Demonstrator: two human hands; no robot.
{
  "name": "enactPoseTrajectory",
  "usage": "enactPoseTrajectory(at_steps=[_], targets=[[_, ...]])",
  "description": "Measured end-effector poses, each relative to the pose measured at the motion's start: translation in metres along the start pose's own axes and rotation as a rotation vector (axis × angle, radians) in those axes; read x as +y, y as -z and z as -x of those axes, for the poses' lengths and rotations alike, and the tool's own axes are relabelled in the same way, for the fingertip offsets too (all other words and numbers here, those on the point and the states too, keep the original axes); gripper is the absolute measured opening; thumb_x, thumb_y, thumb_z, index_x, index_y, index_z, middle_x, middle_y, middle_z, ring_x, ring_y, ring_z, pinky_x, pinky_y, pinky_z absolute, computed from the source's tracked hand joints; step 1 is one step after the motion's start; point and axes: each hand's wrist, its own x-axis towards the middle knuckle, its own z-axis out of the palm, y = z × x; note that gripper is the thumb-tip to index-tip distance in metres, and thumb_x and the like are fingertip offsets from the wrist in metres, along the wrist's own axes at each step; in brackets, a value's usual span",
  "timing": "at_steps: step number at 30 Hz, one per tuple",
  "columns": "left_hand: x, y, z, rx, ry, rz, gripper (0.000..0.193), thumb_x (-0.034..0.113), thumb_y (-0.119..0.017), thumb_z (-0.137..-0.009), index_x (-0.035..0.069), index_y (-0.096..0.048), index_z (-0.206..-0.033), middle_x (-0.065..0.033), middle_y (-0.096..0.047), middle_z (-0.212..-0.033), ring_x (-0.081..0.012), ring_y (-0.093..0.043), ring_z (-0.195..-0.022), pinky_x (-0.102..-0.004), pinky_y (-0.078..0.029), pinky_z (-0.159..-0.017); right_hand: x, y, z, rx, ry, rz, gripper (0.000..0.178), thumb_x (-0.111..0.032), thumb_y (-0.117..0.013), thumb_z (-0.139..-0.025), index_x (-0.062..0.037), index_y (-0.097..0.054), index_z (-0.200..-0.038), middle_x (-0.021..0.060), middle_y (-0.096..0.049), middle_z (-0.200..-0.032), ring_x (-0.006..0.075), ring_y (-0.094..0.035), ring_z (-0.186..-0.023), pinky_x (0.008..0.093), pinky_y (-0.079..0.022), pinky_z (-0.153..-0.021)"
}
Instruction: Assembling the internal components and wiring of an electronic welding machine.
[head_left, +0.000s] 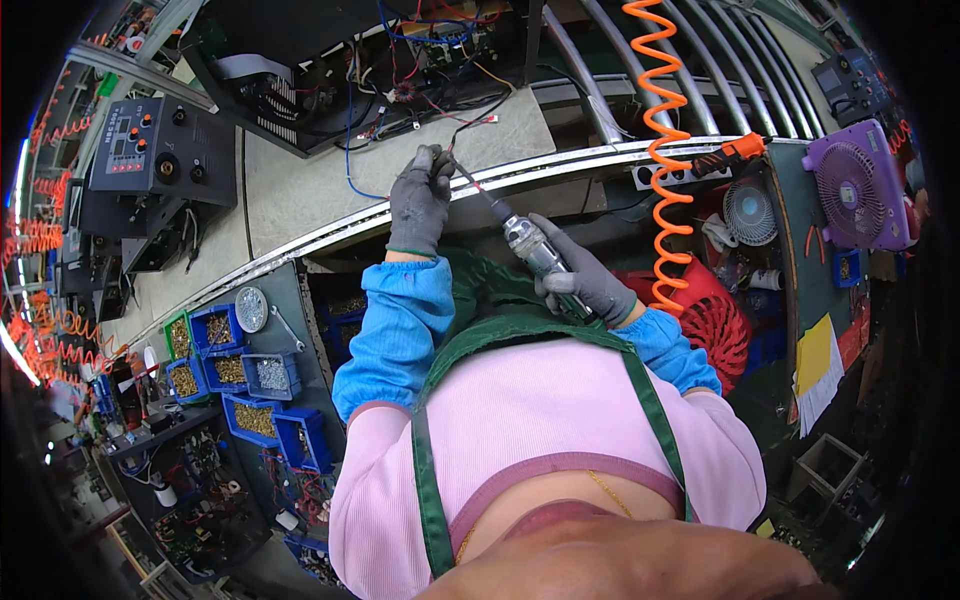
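My right hand (pixel 590 280), in a grey work glove, is wrapped round a power screwdriver (pixel 535 248) with a metal body and a green lower end. Its long thin bit (pixel 476 184) points up and to the left. At the bit's tip, my left hand (pixel 418 200), also gloved in grey, has its fingers pinched together; what they hold there is too small to make out. Just beyond both hands is an opened machine chassis (pixel 300 140), with loose red, blue and black wires (pixel 405 95) around it.
A rail (pixel 330 220) edges the conveyor, with metal rollers (pixel 680 70) at the far right. An orange coiled hose (pixel 672 200) hangs on the right near a purple fan (pixel 858 185). Blue bins (pixel 255 418) of small fasteners stand left, below a welding-machine unit (pixel 160 150).
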Motion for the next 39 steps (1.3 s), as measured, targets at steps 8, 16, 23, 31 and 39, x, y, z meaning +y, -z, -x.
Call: enactPoseTrajectory(at_steps=[8, 16, 23, 31, 39], targets=[[-0.004, -0.023, -0.018, -0.111, 0.043, -0.201, 0.024, 0.026, -0.058, -0.092, 0.005, -0.064, -0.102, -0.006, -0.068, -0.09, -0.0057, -0.057, -0.071, -0.0144, -0.043, -0.054, -0.01, 0.018, -0.01, 0.048, -0.003, 0.057, 0.093, -0.01, -0.062, -0.066, -0.015, -0.017, -0.148, 0.0134, -0.051, -0.116, 0.0124, -0.055, -0.065, 0.0251, -0.05, -0.056], [0.001, -0.031, -0.058, -0.322, -0.083, -0.624, 0.028, 0.026, -0.054, -0.094, 0.001, -0.062, -0.105, -0.005, -0.065, -0.089, -0.0035, -0.048, -0.061, -0.0163, -0.041, -0.056, -0.02, 0.029, -0.027, 0.078, -0.074, -0.003, 0.094, -0.023, -0.065, -0.067, -0.0166, -0.017, -0.148, 0.0118, -0.056, -0.097, 0.0127, -0.056, -0.06, 0.0254, -0.05, -0.052], [0.001, -0.033, -0.082, -0.324, 0.0, -0.526, 0.032, 0.029, -0.053, -0.094, 0.001, -0.061, -0.107, -0.006, -0.065, -0.092, -0.0055, -0.055, -0.07, -0.0177, -0.045, -0.062, -0.017, 0.037, -0.059, 0.023, -0.039, -0.275, 0.092, -0.023, -0.061, -0.067, -0.0166, -0.017, -0.147, 0.0109, -0.056, -0.076, 0.0142, -0.056, -0.052, 0.0248, -0.047, -0.046], [0.034, -0.037, -0.122, -0.421, 0.021, -0.636, 0.034, 0.032, -0.051, -0.094, 0.003, -0.06, -0.11, -0.0075, -0.066, -0.094, -0.0088, -0.061, -0.08, -0.0184, -0.049, -0.065, -0.034, 0.043, -0.091, 0.036, -0.018, -0.279, 0.091, -0.019, -0.059, -0.066, -0.016, -0.018, -0.148, 0.01, -0.056, -0.077, 0.0138, -0.055, -0.053, 0.0253, -0.046, -0.048], [0.043, -0.046, -0.142, -0.383, 0.03, -0.655, 0.032, 0.027, -0.049, -0.096, 0.001, -0.06, -0.109, -0.009, -0.066, -0.095, -0.0138, -0.065, -0.084, -0.0223, -0.053, -0.068, -0.036, 0.045, -0.114, 0.052, -0.026, -0.208, 0.096, -0.028, -0.063, -0.066, -0.0176, -0.016, -0.148, 0.0097, -0.057, -0.076, 0.0144, -0.057, -0.055, 0.025, -0.047, -0.048]])
